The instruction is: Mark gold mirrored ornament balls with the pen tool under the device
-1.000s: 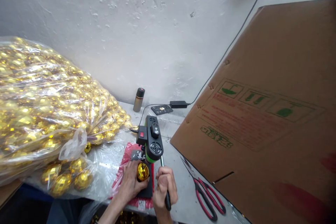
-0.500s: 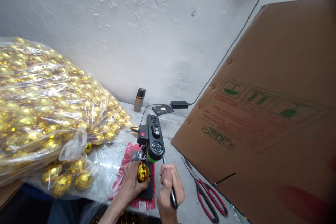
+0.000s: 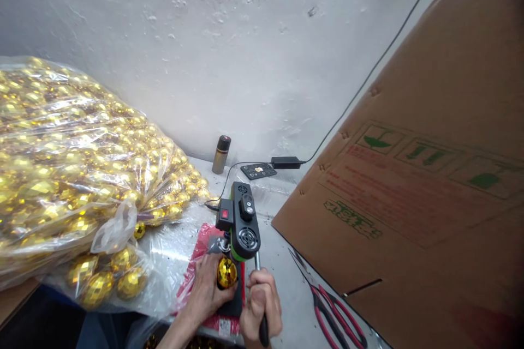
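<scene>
A shiny gold faceted ball [image 3: 226, 273] sits between the thumb and fingers of my left hand [image 3: 207, 285], which is closed around it. It lies just below the head of a small black bench drill press [image 3: 245, 223] with a green band and a red switch. My right hand [image 3: 262, 304] is wrapped round the black-gripped lever [image 3: 264, 332] on the machine's right side. The drill press base stands on a red plastic sheet [image 3: 204, 234]. The drill tip and its contact with the ball are hard to make out.
A big clear bag of gold balls [image 3: 82, 158] fills the left, with several loose balls [image 3: 131, 282] below. Red-handled scissors [image 3: 338, 316] and a large cardboard box [image 3: 409, 174] stand right. Behind are a spray can [image 3: 221, 155], a black card [image 3: 258, 170] and a power adapter [image 3: 285, 162].
My right hand and the lever have shifted slightly downward. My left hand still holds the ball under the drill head. The whole view has shifted a little.
</scene>
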Demonstrator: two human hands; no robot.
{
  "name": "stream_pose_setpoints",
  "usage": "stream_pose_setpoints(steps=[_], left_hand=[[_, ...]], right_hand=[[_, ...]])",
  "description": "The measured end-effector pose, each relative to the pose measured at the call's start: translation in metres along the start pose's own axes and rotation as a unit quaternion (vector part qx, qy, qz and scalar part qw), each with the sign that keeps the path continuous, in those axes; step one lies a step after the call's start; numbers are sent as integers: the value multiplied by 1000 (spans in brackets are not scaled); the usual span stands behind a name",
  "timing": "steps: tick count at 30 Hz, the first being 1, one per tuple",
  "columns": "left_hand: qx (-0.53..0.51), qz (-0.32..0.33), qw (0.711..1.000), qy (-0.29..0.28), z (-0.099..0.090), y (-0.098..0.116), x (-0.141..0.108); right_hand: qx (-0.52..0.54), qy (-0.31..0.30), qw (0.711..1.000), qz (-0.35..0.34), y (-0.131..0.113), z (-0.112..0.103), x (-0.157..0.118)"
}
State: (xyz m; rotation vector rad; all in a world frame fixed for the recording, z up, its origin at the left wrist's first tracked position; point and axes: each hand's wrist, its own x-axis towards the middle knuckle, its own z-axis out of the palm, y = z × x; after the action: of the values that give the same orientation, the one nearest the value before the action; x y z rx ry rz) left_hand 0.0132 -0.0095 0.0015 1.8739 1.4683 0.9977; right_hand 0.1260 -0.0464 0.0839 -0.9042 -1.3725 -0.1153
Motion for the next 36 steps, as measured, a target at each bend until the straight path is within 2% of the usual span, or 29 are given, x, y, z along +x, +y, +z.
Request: stream_pose_setpoints(steps=[5, 8, 11, 18, 24, 30, 36], left_hand=[[-2, -5, 1000, 6, 1, -2, -1], [-6, -4, 1000, 4, 0, -2, 0], [-10, -1, 1000, -4, -2, -2, -1], [0, 7, 1000, 10, 1, -5, -1], [4, 21, 999, 34, 1, -5, -1], [-1, 0, 1000, 10, -5, 3, -1], [7, -2, 1000, 2, -4, 2, -2]], right_hand=[[18, -15, 996, 87, -24, -5, 35], [25, -16, 996, 85, -34, -6, 51], [26, -22, 996, 79, -36, -6, 56], [19, -24, 996, 78, -32, -6, 45], [24, -17, 999, 42, -15, -6, 20], [6, -18, 1000, 1, 3, -4, -4], [-51, -22, 998, -25, 8, -2, -14]])
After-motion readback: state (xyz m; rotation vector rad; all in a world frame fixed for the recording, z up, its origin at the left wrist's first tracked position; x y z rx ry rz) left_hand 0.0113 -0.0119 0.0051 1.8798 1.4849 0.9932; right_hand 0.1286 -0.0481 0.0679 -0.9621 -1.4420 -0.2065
